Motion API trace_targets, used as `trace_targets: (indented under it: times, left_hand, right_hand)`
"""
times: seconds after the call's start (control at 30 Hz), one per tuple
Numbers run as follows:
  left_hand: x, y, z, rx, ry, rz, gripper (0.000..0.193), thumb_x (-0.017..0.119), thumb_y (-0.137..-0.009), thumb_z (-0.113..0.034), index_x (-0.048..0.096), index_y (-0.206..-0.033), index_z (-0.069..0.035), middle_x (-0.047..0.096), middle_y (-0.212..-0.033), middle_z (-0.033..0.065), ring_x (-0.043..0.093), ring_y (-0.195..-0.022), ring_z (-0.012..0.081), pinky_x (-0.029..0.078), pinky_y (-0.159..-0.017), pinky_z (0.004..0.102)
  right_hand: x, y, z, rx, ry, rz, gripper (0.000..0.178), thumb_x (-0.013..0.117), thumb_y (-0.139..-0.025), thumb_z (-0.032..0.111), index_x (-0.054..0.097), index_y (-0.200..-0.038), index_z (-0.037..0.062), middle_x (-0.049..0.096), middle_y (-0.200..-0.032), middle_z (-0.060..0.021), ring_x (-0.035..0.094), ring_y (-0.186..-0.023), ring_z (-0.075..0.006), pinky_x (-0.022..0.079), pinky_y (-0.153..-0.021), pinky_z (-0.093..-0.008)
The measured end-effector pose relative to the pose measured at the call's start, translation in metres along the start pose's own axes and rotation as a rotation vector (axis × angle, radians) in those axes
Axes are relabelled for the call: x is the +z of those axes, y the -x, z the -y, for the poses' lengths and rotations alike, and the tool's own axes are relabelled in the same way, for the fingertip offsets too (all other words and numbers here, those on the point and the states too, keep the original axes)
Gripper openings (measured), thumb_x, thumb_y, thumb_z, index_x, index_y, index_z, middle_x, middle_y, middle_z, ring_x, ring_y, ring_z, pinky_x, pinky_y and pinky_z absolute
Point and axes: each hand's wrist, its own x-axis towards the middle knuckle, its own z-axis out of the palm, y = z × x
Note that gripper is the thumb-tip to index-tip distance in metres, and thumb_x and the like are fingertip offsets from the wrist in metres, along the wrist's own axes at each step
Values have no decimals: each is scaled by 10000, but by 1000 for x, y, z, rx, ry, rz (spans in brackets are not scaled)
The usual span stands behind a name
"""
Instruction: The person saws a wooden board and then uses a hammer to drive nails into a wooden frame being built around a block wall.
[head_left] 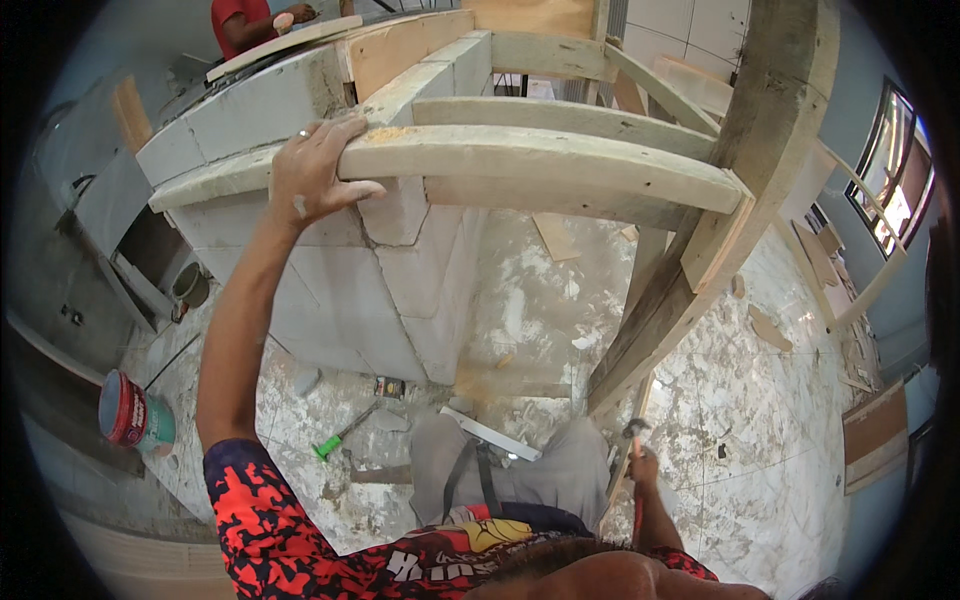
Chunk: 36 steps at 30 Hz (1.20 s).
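Observation:
My left hand (318, 172) lies over the top of a pale wooden beam (540, 158), its fingers curled across the upper edge and the thumb stretched along the near face. White dust marks the hand. The beam runs right to an upright timber post (690, 290). Low on the right, my right hand (645, 468) is closed on a hammer (637, 430), its metal head up and a red handle below. A narrow wooden strip (622, 470) stands close beside this hand. Under the beam's left part is a white block wall (330, 300).
A green-handled tool (328, 446) and a small dark box (389, 387) lie on the dusty floor. A red and teal bucket (137, 412) stands left. A second wooden rail (570, 130) runs behind the beam. A person in a red sleeve (240, 28) is beyond the wall.

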Motion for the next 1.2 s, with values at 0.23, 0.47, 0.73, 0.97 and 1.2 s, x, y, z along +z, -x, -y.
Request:
trace_targets:
  times: [0.23,0.47,0.73,0.97,1.2]
  left_hand:
    - [15,7,12,41,-11,-34,580,793,-576,-190,599,-1114,-93,661,-1150,59,649,-961,256,519,-788,347]
    - [13,10,19,73,17,40,524,763,-639,-135,586,-1130,-80,648,-1168,75,638,-1011,244,526,-813,336]
    - [18,15,24,68,38,39,521,737,-677,-128,553,-1164,-103,640,-1153,85,640,-984,262,527,-826,358]
    - [17,12,32,97,17,83,534,738,-664,-100,525,-1152,-68,643,-1052,122,630,-961,304,515,-820,382]
    - [22,10,29,26,-31,153,488,735,-710,-195,562,-1159,-119,644,-1090,111,635,-955,303,519,-803,412]
  right_hand:
    - [66,19,-93,-466,521,-101,220,590,-825,138,642,-1000,14,652,-750,-197,664,-716,-308,510,-634,-399]
    - [117,55,-99,-367,544,61,215,599,-838,160,638,-958,-14,639,-739,-223,661,-714,-333,509,-637,-406]
    - [130,59,-87,-261,557,182,220,596,-842,167,636,-959,-15,636,-733,-224,658,-698,-333,509,-637,-411]
    - [145,42,-80,-247,568,264,225,593,-846,173,633,-959,-17,634,-728,-224,655,-683,-333,508,-636,-414]
    - [135,53,-96,-175,567,307,230,591,-849,179,631,-960,-19,632,-723,-224,652,-669,-333,508,-636,-418]
